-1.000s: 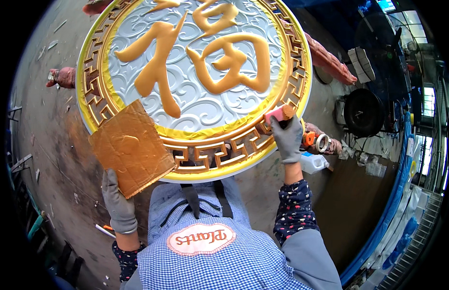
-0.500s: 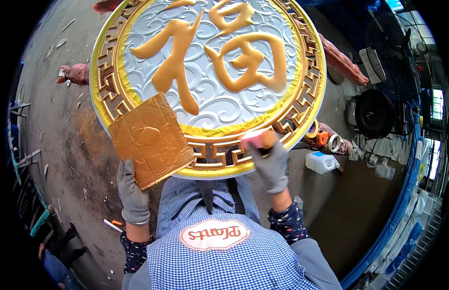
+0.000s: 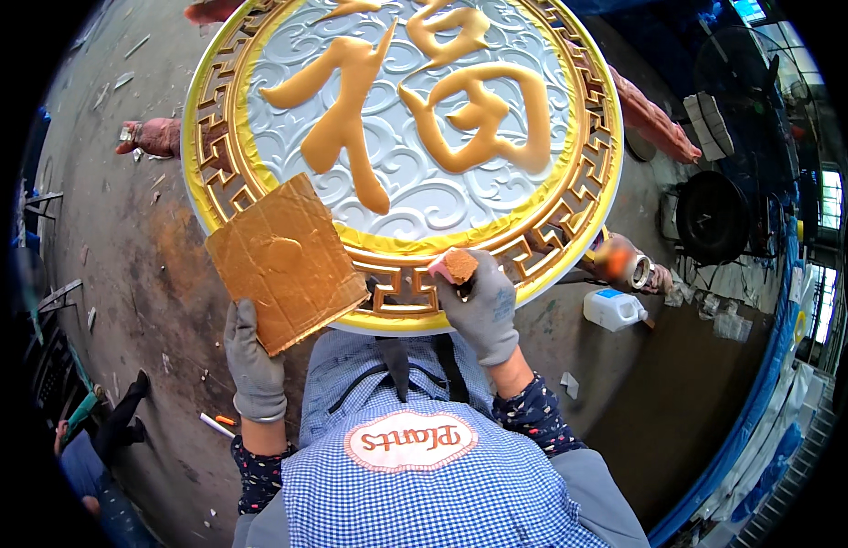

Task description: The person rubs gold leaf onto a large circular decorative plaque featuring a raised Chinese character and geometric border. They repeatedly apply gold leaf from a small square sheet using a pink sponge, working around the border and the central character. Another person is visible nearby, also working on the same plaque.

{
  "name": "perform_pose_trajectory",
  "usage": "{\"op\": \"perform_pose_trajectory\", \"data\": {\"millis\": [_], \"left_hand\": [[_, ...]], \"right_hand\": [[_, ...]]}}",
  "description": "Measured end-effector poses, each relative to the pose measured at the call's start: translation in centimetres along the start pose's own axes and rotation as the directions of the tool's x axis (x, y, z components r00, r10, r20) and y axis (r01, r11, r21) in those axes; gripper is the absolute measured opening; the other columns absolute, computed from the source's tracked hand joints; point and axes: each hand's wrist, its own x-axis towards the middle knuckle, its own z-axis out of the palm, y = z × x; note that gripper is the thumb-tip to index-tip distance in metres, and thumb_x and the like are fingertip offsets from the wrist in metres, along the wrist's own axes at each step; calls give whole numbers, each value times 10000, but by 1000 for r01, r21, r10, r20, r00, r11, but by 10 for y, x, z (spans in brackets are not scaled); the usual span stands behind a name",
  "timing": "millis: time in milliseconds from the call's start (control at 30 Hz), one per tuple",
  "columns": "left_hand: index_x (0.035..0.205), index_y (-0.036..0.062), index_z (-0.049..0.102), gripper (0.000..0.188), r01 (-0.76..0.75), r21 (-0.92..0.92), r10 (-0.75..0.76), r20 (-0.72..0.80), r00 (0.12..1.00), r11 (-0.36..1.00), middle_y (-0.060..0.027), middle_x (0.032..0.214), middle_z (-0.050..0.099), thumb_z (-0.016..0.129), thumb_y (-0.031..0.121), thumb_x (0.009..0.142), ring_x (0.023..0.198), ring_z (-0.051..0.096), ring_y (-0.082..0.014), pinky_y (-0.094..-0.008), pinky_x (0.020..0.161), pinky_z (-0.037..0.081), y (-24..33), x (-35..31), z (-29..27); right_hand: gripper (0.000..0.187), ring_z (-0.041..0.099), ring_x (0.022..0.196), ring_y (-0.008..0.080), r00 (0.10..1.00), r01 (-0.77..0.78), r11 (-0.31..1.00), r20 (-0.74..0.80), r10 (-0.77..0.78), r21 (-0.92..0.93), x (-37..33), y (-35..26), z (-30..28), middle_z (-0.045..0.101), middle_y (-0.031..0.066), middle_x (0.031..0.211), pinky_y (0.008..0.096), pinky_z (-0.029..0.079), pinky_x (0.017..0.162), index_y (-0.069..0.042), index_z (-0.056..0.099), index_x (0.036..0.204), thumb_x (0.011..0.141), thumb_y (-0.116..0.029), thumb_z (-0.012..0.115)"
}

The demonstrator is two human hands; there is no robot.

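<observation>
A round panel [image 3: 442, 219] fills the upper middle, with a white scroll relief, a large raised gold character [image 3: 524, 119] and yellow masking strips round the inner field. Its rim is a gold openwork lattice [image 3: 588, 155]. My gloved left hand [image 3: 258, 370] grips the lower left edge of a gold-smeared cardboard piece [image 3: 300, 292], which overlaps the panel's lower left. A small puddle of gold paint [image 3: 285, 250] lies on the cardboard. In my gloved right hand [image 3: 488, 315] is a pink sponge [image 3: 458, 266] with a gold-stained face, over the lattice at the near rim.
Pink-wrapped supports [image 3: 652, 114] stick out beyond the panel's edge. On the right floor are a white jug [image 3: 614, 310], a roll of tape [image 3: 639, 271] and a black round object [image 3: 710, 216]. A person [image 3: 100, 466] is at the lower left.
My right hand has moved left along the near rim with the sponge, closer to the cardboard. The panel sits slightly further right in view. The left hand keeps its hold.
</observation>
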Motion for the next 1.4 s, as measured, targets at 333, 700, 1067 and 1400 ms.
{"op": "perform_pose_trajectory", "data": {"millis": [333,700,1067,1400], "left_hand": [[1438,23,540,428,-81,27,83,-79,993,996,-218,1377,590,576,83,1016,1207,639,-316,-374,980,551,-12,3,-30],[1346,-25,562,411,-5,-59,3,-29,1000,998,-99,1287,632,537,288,1081,1145,659,-178,-326,920,587,11,-5,-3],[1403,-24,539,442,227,-332,-190,141,972,915,-82,1300,651,549,281,1083,1138,639,-144,-279,957,531,9,-18,39],[1389,-29,537,449,166,-219,-125,190,974,962,-86,1277,659,539,303,1086,1129,641,-145,-282,957,532,4,-31,63]], "right_hand": [[352,693,832,354,990,-60,952,-139,18,-301,17,53,-56,677,140,968,423,552,717,-70,644,1084,794,-163,821],[277,698,833,320,998,11,963,-50,-26,-271,20,40,-53,693,122,963,403,554,731,-76,664,1031,799,-128,805],[369,729,905,310,977,87,959,167,-135,270,19,-83,-22,712,150,981,360,561,802,-33,654,1118,792,-58,826],[369,709,851,346,930,252,967,264,-256,50,15,-96,-1,708,142,964,409,566,739,-67,667,1077,753,-113,838]]}}
